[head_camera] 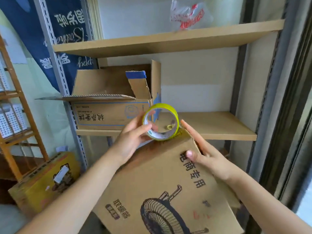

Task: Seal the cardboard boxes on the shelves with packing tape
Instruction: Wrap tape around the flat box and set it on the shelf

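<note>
Fingers of the left hand curl around the tape roll (yellow-edged), held at the fan-printed box's far edge; the right hand lies flat, fingers straight, on that box below the shelf.

Matt cardboard box, glossy plastic tape roll — smooth wooden shelf
</note>
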Action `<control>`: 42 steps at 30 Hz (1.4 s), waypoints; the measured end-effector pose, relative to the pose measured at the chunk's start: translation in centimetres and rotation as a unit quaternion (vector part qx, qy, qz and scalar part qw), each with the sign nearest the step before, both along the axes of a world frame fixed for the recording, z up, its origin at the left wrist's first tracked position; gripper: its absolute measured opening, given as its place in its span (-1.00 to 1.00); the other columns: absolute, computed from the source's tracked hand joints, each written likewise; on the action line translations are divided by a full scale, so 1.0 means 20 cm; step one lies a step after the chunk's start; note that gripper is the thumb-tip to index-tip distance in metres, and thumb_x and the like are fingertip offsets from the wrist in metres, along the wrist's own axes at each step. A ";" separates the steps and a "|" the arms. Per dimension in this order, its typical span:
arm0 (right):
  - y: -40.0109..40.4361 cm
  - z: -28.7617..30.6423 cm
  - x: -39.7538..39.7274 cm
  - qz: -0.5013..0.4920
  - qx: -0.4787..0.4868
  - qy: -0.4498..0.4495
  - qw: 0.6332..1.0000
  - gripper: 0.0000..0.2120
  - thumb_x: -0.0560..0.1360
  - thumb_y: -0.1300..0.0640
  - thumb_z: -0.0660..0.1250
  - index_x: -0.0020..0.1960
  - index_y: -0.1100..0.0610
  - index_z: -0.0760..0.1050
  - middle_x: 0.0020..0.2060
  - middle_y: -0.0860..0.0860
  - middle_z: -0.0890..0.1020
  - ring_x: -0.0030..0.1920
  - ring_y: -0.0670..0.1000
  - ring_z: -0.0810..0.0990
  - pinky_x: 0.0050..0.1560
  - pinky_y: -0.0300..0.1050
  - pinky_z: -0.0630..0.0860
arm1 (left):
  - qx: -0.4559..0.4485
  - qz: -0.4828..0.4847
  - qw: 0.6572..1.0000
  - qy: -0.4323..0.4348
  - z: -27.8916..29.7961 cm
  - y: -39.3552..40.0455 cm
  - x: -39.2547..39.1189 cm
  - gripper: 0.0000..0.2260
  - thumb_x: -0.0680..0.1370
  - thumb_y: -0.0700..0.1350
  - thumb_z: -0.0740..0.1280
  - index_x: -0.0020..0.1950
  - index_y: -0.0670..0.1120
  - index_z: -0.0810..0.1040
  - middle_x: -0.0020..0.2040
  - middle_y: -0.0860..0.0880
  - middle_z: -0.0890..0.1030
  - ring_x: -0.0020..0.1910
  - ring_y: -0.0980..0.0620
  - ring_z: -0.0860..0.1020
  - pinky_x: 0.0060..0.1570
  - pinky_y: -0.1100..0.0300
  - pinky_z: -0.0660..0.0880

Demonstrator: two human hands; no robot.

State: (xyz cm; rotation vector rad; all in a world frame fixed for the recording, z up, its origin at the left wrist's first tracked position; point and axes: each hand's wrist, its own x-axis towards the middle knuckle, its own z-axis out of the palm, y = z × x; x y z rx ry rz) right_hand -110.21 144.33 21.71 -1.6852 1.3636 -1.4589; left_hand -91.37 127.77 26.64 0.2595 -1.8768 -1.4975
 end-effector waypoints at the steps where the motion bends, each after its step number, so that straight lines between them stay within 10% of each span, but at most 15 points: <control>1: 0.03 -0.07 -0.03 -0.013 0.009 -0.002 1.000 -0.29 0.51 -0.18 0.35 0.56 -0.26 0.08 0.53 -0.13 0.25 0.54 -0.03 0.22 0.50 0.20 0.20 | 0.001 0.014 1.000 -0.011 -0.06 0.05 -0.08 -0.67 0.53 -0.15 0.26 0.29 -0.02 0.47 -0.18 -0.02 0.62 -0.07 0.04 0.58 0.15 0.05 0.47; 5: 0.15 -0.31 -0.08 -0.065 0.058 -0.186 0.979 -0.34 0.50 -0.43 0.15 0.50 -0.14 0.28 0.46 0.04 0.41 0.46 0.08 0.38 0.43 0.20 0.29 | -0.013 -0.009 0.998 -0.054 -0.25 0.24 -0.36 -0.79 0.67 -0.15 0.18 0.27 0.09 0.40 -0.25 0.08 0.51 -0.23 0.16 0.51 0.13 0.13 0.38; 9: 0.22 -0.27 -0.25 -0.192 0.177 -0.361 0.895 -0.69 0.57 -0.02 0.26 0.10 0.15 0.67 -0.04 0.17 0.71 -0.13 0.10 0.69 -0.05 -0.04 0.61 | -0.054 -0.035 0.996 -0.069 -0.28 0.45 -0.59 -0.79 0.69 -0.30 0.10 0.14 0.01 0.37 -0.11 0.06 0.43 -0.22 0.29 0.44 -0.02 0.40 0.51; 15: 0.26 -0.26 -0.36 -0.265 0.260 -0.242 0.896 -0.72 0.56 0.06 0.27 0.15 0.17 0.65 0.04 0.17 0.70 -0.08 0.11 0.65 -0.10 -0.01 0.58 | -0.134 -0.017 0.986 -0.097 -0.32 0.54 -0.70 -0.77 0.69 -0.25 0.14 0.34 -0.13 0.40 0.02 -0.02 0.48 -0.19 0.22 0.45 -0.19 0.45 0.44; 19: 0.26 -0.22 -0.35 -0.313 0.305 -0.051 0.898 -0.71 0.65 -0.04 0.15 0.21 0.03 0.58 0.11 0.09 0.65 0.07 0.11 0.64 0.06 0.09 0.61 | -0.265 0.021 0.958 -0.112 -0.17 0.39 -0.52 -0.58 0.58 -0.38 0.25 0.35 -0.01 0.57 0.05 0.23 0.60 -0.02 0.36 0.51 0.14 0.43 0.41; 22: 0.28 -0.16 -0.35 -0.315 0.346 0.074 0.881 -0.68 0.70 -0.01 0.06 0.36 -0.02 0.45 0.20 -0.02 0.56 0.20 0.03 0.55 0.19 -0.07 0.50 | -0.461 0.082 0.843 -0.264 0.00 0.15 -0.18 -0.35 0.44 -0.43 0.22 0.17 0.34 0.59 -0.26 0.21 0.52 -0.19 0.25 0.48 -0.18 0.25 0.41; 28: 0.21 -0.16 -0.35 -0.317 0.363 0.125 0.868 -0.67 0.70 -0.02 0.05 0.38 -0.02 0.45 0.28 0.02 0.55 0.30 0.06 0.51 0.41 0.08 0.38 | -0.540 0.123 0.694 -0.460 -0.03 -0.25 0.34 -0.21 0.53 -0.36 0.10 0.34 0.59 0.20 -0.22 0.04 0.33 -0.27 0.11 0.38 -0.32 0.17 0.33; 31: 0.19 -0.18 -0.33 -0.303 0.356 0.122 0.876 -0.72 0.69 -0.04 0.06 0.20 -0.06 0.52 0.13 0.00 0.62 0.13 0.02 0.59 0.31 0.02 0.45 | -0.507 0.100 0.706 -0.485 -0.21 -0.24 0.38 -0.24 0.58 -0.35 0.07 0.41 0.53 0.10 -0.20 0.03 0.30 -0.33 0.08 0.31 -0.32 0.13 0.29; 39: 0.07 -0.10 -0.23 -0.300 0.337 0.401 0.797 -0.71 0.67 0.12 0.12 0.32 -0.03 0.50 0.18 0.02 0.59 0.06 0.01 0.57 0.13 -0.15 0.49 | -0.484 0.170 0.764 -0.393 -0.45 -0.19 0.42 -0.27 0.58 -0.34 0.12 0.51 0.36 0.02 -0.24 0.02 0.29 -0.39 0.10 0.25 -0.43 0.20 0.23; 42: -0.10 -0.09 -0.12 -0.254 0.311 0.410 0.819 -0.62 0.68 0.12 0.11 0.49 0.00 0.32 0.31 0.09 0.53 0.19 0.07 0.54 0.26 -0.11 0.44 | -0.464 0.179 0.783 -0.373 -0.47 -0.18 0.41 -0.29 0.57 -0.36 0.13 0.54 0.29 0.11 -0.24 0.02 0.30 -0.38 0.11 0.27 -0.43 0.22 0.22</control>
